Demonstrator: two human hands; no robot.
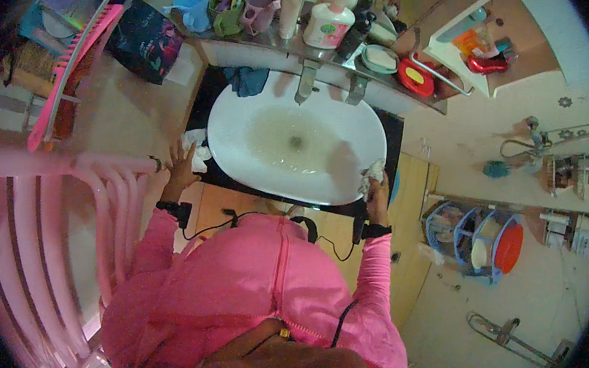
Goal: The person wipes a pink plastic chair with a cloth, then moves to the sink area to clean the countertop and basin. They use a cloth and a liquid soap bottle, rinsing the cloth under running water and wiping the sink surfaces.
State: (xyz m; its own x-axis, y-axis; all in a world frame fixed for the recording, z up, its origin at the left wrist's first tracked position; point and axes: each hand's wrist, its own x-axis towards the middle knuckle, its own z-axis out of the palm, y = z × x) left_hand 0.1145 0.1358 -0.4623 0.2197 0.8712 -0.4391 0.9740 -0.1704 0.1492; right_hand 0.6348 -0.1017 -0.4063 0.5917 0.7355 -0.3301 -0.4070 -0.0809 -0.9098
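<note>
A white oval washbasin sits on a black countertop in front of me, with shallow cloudy water over its drain. At the basin's right rim, my right hand holds a crumpled pale cloth. My left hand is spread, fingers apart, by the counter's left edge, close to a crumpled white cloth or tissue; whether it touches this is unclear. A dark blue cloth hangs over the rim at the back left. Behind the basin stands a metal tap, with a second metal fitting beside it.
A back ledge carries a blue mug, a hand-wash bottle and soap dishes. A pink plastic chair stands at left. On the right are a wall cabinet and a blue rack.
</note>
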